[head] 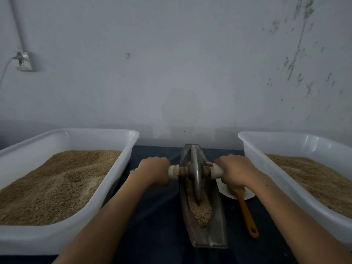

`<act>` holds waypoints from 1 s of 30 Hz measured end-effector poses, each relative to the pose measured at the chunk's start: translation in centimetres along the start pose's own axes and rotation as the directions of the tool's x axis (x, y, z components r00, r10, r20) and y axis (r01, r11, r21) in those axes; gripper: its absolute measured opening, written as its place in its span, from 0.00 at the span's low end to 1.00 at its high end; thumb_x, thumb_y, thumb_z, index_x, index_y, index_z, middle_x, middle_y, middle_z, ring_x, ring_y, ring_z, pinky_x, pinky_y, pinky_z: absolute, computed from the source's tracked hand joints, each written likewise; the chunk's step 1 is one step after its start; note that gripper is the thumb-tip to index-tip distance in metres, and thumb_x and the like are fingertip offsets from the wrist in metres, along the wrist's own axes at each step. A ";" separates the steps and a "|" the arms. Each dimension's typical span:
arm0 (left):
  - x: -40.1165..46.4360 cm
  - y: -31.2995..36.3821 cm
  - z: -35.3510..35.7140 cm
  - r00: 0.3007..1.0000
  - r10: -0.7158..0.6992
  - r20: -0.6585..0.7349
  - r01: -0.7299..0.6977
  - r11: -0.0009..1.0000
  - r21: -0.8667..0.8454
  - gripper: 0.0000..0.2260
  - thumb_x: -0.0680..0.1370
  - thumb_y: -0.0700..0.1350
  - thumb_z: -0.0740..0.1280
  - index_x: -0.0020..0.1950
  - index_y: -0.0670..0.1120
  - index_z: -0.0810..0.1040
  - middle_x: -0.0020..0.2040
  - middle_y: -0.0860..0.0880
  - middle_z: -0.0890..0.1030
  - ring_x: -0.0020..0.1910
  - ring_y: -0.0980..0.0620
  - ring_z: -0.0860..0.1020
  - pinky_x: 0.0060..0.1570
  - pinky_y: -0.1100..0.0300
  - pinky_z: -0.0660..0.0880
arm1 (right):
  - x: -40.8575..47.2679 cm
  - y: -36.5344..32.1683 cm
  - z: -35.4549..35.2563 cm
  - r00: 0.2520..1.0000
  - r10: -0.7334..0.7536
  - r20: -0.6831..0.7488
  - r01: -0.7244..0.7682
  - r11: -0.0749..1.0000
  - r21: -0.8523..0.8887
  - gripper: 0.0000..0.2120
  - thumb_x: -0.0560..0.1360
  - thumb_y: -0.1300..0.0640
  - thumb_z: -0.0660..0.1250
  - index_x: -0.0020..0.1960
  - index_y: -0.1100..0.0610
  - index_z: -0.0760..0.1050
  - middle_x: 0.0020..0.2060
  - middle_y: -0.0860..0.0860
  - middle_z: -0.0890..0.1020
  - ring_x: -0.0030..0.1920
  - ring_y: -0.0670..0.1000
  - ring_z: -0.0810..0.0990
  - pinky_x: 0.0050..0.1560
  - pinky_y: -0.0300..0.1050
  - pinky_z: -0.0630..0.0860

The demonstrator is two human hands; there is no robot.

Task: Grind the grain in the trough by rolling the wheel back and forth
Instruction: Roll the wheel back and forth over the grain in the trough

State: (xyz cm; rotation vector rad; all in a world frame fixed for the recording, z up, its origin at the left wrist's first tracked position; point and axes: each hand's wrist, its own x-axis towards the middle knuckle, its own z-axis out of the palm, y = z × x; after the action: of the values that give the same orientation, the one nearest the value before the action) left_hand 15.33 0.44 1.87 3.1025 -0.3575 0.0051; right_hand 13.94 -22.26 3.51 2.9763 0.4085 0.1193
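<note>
Grain [200, 206]: lying along the groove of the trough, heaped mostly toward the near end; looking coarse and partly broken, though the picture is too soft to be telling how fine it is.
Trough [207, 237]: a narrow grey boat-shaped vessel sitting lengthwise on the tabletop [156, 216], between the two arms; its far tip is pointing toward the wall.
Wheel [196, 174]: standing upright on edge in the groove, around the trough's far half, its rim pressing into the grain; the axle [177, 171] is running crosswise through its hub.
Left hand [153, 171]: curling round the left end of the axle, knuckles up, fingers wrapped under.
Right hand [233, 172]: gripping the right end of the axle in the same way.
Progress: grinding is appearing to be under way rather than done; whole-looking kernels are showing at the near end, so many more passes are probably remaining.
Brush [245, 208]: an orange-handled tool lying just right of the trough, its head resting on a white dish [249, 195].
Tubs: a left tub [47, 237] and a right tub [285, 187], both white, both holding grain, flanking the trough.
</note>
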 end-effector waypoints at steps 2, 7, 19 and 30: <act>0.0 0.1 0.3 0.994 0.003 -0.113 0.000 1.000 0.029 0.09 0.74 0.47 0.69 0.52 0.48 0.75 0.46 0.50 0.78 0.43 0.52 0.75 0.43 0.58 0.70 | 0.0 -0.1 0.6 0.991 0.009 -0.132 -0.009 1.000 0.005 0.06 0.75 0.59 0.63 0.47 0.48 0.69 0.47 0.49 0.80 0.47 0.51 0.78 0.43 0.44 0.70; -0.1 0.6 0.5 0.952 0.017 -0.305 0.008 0.997 0.082 0.06 0.76 0.48 0.65 0.50 0.50 0.72 0.49 0.50 0.79 0.46 0.50 0.77 0.43 0.57 0.68 | 0.1 0.1 1.4 0.978 0.026 -0.208 -0.010 0.997 0.081 0.09 0.76 0.58 0.62 0.45 0.46 0.65 0.45 0.47 0.78 0.47 0.51 0.78 0.46 0.45 0.72; -0.1 0.1 -0.5 0.985 -0.007 0.172 0.011 1.000 -0.023 0.15 0.73 0.47 0.71 0.58 0.46 0.75 0.50 0.48 0.80 0.49 0.49 0.79 0.53 0.54 0.75 | 0.3 0.9 -0.1 0.971 0.011 0.238 -0.042 0.991 0.125 0.17 0.71 0.57 0.71 0.59 0.49 0.75 0.45 0.48 0.79 0.45 0.48 0.78 0.42 0.41 0.72; 0.7 0.0 1.6 0.953 -0.006 -0.303 0.012 1.000 0.018 0.06 0.76 0.50 0.66 0.50 0.51 0.73 0.48 0.50 0.79 0.46 0.51 0.77 0.44 0.57 0.70 | 0.4 -0.2 1.6 0.946 0.016 -0.325 -0.023 1.000 -0.015 0.04 0.77 0.58 0.61 0.50 0.50 0.69 0.46 0.48 0.80 0.47 0.51 0.78 0.42 0.43 0.66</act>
State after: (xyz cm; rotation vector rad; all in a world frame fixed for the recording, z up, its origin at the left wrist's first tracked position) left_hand 16.03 0.29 0.24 3.0518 -0.3329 0.4821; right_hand 14.38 -22.15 1.94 2.9434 0.4092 0.6183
